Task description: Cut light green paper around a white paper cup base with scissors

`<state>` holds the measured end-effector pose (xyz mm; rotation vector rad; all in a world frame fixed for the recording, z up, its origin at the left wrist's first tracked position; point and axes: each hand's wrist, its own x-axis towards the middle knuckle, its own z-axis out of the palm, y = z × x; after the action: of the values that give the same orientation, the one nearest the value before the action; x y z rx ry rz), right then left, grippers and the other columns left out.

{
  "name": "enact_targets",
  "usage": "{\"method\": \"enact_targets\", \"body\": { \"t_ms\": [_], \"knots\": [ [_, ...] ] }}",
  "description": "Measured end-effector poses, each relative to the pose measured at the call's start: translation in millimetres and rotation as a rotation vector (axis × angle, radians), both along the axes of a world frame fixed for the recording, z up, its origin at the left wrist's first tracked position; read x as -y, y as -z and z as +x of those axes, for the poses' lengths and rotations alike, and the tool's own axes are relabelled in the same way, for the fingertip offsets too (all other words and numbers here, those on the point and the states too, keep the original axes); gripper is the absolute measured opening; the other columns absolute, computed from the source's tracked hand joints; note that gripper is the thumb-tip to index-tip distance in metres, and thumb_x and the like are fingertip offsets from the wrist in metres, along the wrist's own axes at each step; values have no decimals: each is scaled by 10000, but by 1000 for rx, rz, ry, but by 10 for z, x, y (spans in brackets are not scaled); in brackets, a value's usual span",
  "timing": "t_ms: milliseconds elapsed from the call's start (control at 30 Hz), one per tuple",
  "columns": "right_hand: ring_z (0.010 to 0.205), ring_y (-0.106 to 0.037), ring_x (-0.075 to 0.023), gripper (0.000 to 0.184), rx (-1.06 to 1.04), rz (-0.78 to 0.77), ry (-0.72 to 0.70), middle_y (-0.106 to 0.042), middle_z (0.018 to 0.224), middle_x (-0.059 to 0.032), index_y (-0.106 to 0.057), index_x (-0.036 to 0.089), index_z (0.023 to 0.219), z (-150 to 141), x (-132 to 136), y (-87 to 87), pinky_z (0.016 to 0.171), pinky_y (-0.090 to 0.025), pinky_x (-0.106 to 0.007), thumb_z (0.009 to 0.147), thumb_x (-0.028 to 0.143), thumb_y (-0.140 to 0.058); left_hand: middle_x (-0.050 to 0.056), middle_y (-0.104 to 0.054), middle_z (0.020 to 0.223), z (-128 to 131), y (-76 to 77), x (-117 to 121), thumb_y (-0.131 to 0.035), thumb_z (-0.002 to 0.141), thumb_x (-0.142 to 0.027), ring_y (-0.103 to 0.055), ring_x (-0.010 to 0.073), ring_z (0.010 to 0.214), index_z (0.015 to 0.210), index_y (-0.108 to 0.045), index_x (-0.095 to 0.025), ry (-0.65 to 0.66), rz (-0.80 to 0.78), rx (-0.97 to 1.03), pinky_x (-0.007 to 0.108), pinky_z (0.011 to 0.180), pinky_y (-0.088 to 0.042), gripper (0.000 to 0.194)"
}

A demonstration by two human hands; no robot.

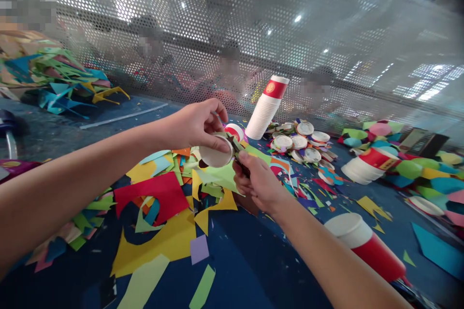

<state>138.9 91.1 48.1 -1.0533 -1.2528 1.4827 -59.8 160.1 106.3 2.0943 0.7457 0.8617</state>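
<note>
My left hand (197, 125) pinches a paper cup (217, 153), its white bottom facing me, held above the paper scraps. My right hand (255, 181) is closed around scissors (237, 149) whose blades meet the cup's edge. Just behind the cup sits a red and white cup piece (235, 131). Below both hands lie cut sheets of coloured paper, a red sheet (154, 193) and a yellow sheet (163, 241) among them.
A leaning stack of paper cups (266, 108) stands behind, with cut cup bottoms (299, 144) beside it. Another cup stack (366, 164) lies on its side at right, a red cup (366, 246) near my right forearm. A perforated screen (253, 34) closes the back; people sit behind it.
</note>
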Motion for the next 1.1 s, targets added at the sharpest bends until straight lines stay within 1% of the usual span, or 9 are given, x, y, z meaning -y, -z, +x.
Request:
{"method": "enact_targets", "body": {
  "t_ms": [167, 267, 367, 467, 633, 833, 933, 1033, 1100],
  "knots": [
    [328, -181, -16, 491, -10, 14, 4, -277, 393, 122, -477, 217, 566, -2, 4, 3, 354, -143, -184, 723, 601, -740, -20, -638, 786, 39, -9, 49, -867, 613, -389, -587, 134, 716, 971, -481, -217, -10, -51, 21, 249, 627, -430, 554],
    [327, -167, -16, 504, -31, 26, 16, -265, 396, 126, -458, 220, 574, 6, 1, 7, 355, -140, -184, 738, 607, -735, -27, -603, 750, 55, -10, 69, -861, 620, -452, -566, 136, 682, 993, -491, -220, -41, -81, 1, 241, 587, -398, 575],
    [330, -159, -19, 496, -51, 40, 36, -262, 399, 129, -459, 219, 595, 23, -8, 7, 359, -148, -183, 754, 604, -729, -13, -629, 788, 62, -8, 87, -861, 606, -460, -587, 150, 699, 1033, -485, -222, 27, -230, -44, 244, 589, -414, 616],
    [339, -161, -18, 480, -59, 43, 48, -277, 412, 125, -466, 213, 603, 41, -15, 8, 364, -150, -182, 761, 576, -738, 9, -665, 885, 64, 5, 96, -836, 631, -406, -625, 159, 788, 1001, -516, -205, 104, -323, -64, 246, 663, -456, 529],
    [339, -163, -20, 462, -55, 42, 54, -265, 414, 127, -472, 212, 611, 53, -18, 13, 375, -171, -188, 784, 563, -718, 9, -683, 880, 62, 25, 75, -783, 694, -388, -638, 160, 819, 914, -640, -174, 115, -296, -93, 244, 712, -469, 338],
    [377, -171, -30, 466, -56, 42, 90, -310, 494, 110, -415, 227, 637, 20, 0, 11, 360, -140, -194, 760, 535, -742, 20, -702, 839, 53, 16, 78, -822, 680, -389, -651, 174, 769, 856, -684, -174, 118, -273, -139, 253, 660, -488, 309],
    [384, -249, -46, 485, -56, 55, 111, -368, 512, 87, -438, 225, 642, 13, 6, 34, 357, -180, -206, 746, 562, -771, 22, -696, 836, 45, 19, 77, -818, 679, -371, -650, 176, 764, 855, -680, -173, 111, -259, -148, 253, 645, -483, 299],
    [419, -355, -68, 495, -67, 71, 123, -418, 539, 60, -478, 217, 639, 9, -7, 66, 381, -269, -210, 744, 601, -771, 25, -684, 831, 37, 25, 72, -809, 680, -377, -644, 180, 769, 850, -666, -169, 101, -245, -155, 263, 649, -482, 304],
    [420, -365, -72, 494, -69, 75, 129, -418, 538, 56, -483, 215, 628, 6, -18, 79, 383, -287, -213, 755, 608, -756, 21, -670, 813, 36, 26, 71, -810, 679, -400, -635, 179, 765, 829, -653, -172, 98, -233, -157, 263, 643, -474, 316]
  ]
}}
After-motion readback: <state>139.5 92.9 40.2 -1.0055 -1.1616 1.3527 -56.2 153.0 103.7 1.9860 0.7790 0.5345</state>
